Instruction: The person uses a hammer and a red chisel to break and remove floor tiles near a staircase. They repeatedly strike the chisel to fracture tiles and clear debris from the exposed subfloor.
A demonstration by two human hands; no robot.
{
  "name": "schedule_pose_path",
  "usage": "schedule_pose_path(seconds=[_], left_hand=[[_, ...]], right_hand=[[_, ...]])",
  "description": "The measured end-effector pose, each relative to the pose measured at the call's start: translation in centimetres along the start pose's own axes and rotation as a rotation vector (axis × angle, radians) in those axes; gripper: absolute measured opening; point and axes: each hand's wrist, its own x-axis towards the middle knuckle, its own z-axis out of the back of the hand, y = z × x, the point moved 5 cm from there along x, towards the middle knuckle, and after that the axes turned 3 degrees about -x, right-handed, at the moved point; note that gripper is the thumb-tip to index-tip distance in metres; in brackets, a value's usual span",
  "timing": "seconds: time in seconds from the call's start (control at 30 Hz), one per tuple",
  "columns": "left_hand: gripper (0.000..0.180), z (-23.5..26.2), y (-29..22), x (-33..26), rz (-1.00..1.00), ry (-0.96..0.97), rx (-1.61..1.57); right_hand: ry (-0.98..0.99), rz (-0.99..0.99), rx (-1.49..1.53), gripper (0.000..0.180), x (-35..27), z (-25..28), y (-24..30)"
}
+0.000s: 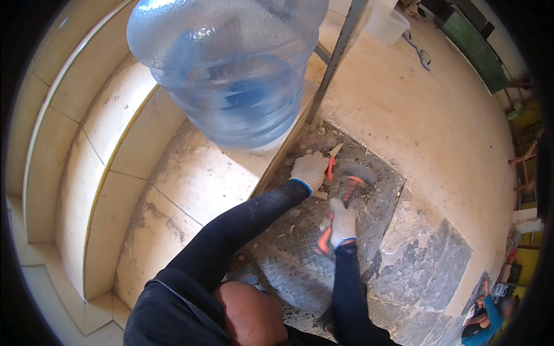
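My right hand (pixel 342 221), in a white knit glove, is closed round the orange-and-dark handle of a hammer (pixel 351 190). The dark hammer head is smeared by motion. To its left, my gloved left hand (pixel 310 171) curls at a slim red-gripped tool (pixel 331 168), which looks like a chisel; the fingers partly hide it. A pale, pointed piece shows at the tool's upper end. Both hands are low over a rough grey patch of floor (pixel 300 230), strewn with chips and rubble.
A large blue water jug (pixel 231 75) stands close by on the left, beside tiled steps (pixel 190 173). A metal post (pixel 337 60) rises at the patch's far corner. Smooth beige floor (pixel 456 132) stretches right. A white bucket (pixel 388 26) stands far off; another person (pixel 487 320) is at lower right.
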Motion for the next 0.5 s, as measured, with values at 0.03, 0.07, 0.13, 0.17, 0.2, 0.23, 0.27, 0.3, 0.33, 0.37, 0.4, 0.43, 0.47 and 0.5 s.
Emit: schedule_pose_path(seconds=[0.03,0.07,0.13,0.17,0.2,0.23,0.27,0.3,0.33,0.37,0.4,0.43,0.47,0.5], left_hand=[[0.025,-0.1,0.0,0.2,0.002,-0.003,0.019],[0.025,-0.3,0.2,0.2,0.025,0.006,0.043],[0.025,-0.6,0.4,0.2,0.044,0.036,0.023],[0.024,-0.7,0.5,0.3,0.034,0.049,-0.009],[0.024,-0.7,0.6,0.3,0.025,0.048,-0.029],[0.024,-0.6,0.6,0.3,0.012,0.040,-0.009],[0.024,-0.3,0.6,0.4,-0.001,0.017,0.012],[0.024,-0.4,0.6,0.4,0.000,0.024,0.019],[0.024,-0.1,0.5,0.6,-0.018,-0.005,0.013],[0.024,-0.1,0.5,0.7,-0.027,-0.010,0.003],[0.023,-0.1,0.5,0.8,-0.025,0.017,-0.010],[0.024,0.1,0.3,1.1,-0.041,-0.018,0.019],[0.024,0.1,0.3,0.9,-0.031,-0.006,0.038],[0.025,-0.1,0.4,0.8,-0.010,0.050,0.060]], right_hand=[[-0.037,0.023,-0.026,0.027,0.2,0.2,0.4],[-0.084,-0.016,-0.081,0.027,0.3,0.7,0.3],[-0.172,-0.056,0.011,0.027,0.8,1.7,0.3],[-0.175,0.005,0.134,0.027,1.0,2.0,0.5],[-0.191,0.064,0.262,0.026,1.4,2.2,0.5],[-0.188,0.130,0.393,0.026,1.6,2.5,0.5],[-0.199,0.075,0.520,0.025,2.0,2.5,-0.3],[-0.157,0.021,0.315,0.025,2.3,2.3,-1.0],[-0.073,-0.041,0.118,0.025,2.5,2.1,-1.7],[0.043,-0.177,-0.091,0.025,2.5,1.7,-2.8],[0.018,-0.239,0.073,0.025,2.4,1.7,-3.5],[0.037,-0.170,0.114,0.025,2.3,1.7,-3.5],[-0.021,-0.147,0.128,0.026,2.0,1.8,-3.7],[-0.164,-0.149,0.137,0.026,1.6,2.5,-3.7]])
